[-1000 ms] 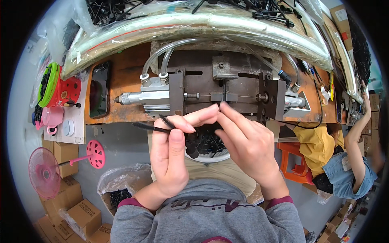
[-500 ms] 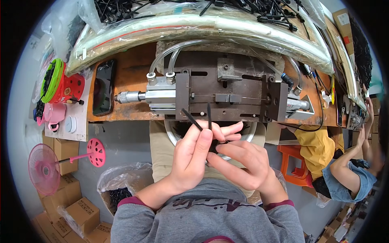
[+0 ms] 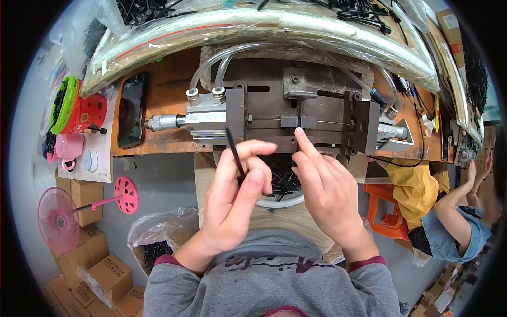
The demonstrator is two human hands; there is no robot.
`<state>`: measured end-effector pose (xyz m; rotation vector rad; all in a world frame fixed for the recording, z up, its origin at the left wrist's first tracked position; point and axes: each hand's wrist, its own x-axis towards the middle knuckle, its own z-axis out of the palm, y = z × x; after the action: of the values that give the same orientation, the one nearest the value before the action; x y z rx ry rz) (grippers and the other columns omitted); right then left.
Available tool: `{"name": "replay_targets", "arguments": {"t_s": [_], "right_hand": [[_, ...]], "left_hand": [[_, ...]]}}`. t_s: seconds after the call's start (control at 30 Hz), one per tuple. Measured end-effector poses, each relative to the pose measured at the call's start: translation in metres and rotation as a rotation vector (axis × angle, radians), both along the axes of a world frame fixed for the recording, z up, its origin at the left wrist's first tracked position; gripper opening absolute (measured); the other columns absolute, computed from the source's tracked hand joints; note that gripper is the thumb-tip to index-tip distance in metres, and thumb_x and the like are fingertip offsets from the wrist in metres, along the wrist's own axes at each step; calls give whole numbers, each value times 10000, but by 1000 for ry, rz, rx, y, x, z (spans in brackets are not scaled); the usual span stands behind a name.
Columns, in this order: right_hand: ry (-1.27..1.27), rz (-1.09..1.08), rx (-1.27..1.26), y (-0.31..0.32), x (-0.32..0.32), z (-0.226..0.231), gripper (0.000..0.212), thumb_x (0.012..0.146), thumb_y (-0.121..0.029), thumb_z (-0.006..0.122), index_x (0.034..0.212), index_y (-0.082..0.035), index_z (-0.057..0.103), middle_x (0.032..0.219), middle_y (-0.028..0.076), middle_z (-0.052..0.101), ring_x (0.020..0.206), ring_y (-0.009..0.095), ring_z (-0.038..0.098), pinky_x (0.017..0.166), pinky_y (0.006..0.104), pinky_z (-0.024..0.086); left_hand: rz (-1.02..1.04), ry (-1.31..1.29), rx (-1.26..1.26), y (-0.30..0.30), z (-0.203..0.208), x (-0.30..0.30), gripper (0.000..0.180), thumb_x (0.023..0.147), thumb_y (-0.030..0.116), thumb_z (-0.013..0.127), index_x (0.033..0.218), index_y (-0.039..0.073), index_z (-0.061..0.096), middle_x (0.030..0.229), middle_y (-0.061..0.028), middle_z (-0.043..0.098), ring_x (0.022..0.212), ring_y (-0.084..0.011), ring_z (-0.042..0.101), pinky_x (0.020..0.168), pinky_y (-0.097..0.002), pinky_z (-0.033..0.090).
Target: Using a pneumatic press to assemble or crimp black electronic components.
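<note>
A thin black plastic strip [image 3: 233, 149] stands up out of my left hand [image 3: 230, 195], gripped between thumb and fingers. My right hand [image 3: 330, 193] has its index finger stretched forward, the other fingers bent. That fingertip touches the near end of a second black plastic strip [image 3: 299, 110], which lies across the small metal blocks [image 3: 289, 122] of the clamping fixture. A thin rod runs through the fixture from side to side. Below my hands, a round white basket [image 3: 282, 202] on my lap holds many black pieces, partly hidden by my fingers.
Air cylinders [image 3: 207, 117] with clear hoses flank the dark fixture plate [image 3: 269, 105]. A phone [image 3: 132, 111] lies at its left. Bagged black parts fill a tray [image 3: 243, 31] behind. A pink fan [image 3: 58, 219] and cartons stand left; another person [image 3: 449, 227] sits right.
My hands have moved apart. One black strip now lies in the fixture under my right index finger; my left hand has shifted left, keeping the other strip. The basket contents show more.
</note>
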<state>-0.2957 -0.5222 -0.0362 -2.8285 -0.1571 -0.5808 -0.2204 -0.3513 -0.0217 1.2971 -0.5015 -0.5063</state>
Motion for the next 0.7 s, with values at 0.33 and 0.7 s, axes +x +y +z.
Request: {"name": "replay_targets", "arguments": {"t_s": [0.33,0.7], "right_hand": [[82,-25,-103,3,6,15,301,754,-60,643,1044,20,620,1321,258,593,520,112,573,572,255,468],[20,24,125,-7,4,6,258,805,-36,679,1046,28,611,1320,254,593,766,205,692,668,293,535]], "left_hand": [[-117,39,-57,4,6,5,702,901,-101,436,1548,-48,171,1375,-206,471,1191,-247,553,1017,-364,466],[170,-662,198,6,-3,9,436,685,-69,824,1101,-13,705,1112,-174,637,866,-209,686,747,-284,604]]}}
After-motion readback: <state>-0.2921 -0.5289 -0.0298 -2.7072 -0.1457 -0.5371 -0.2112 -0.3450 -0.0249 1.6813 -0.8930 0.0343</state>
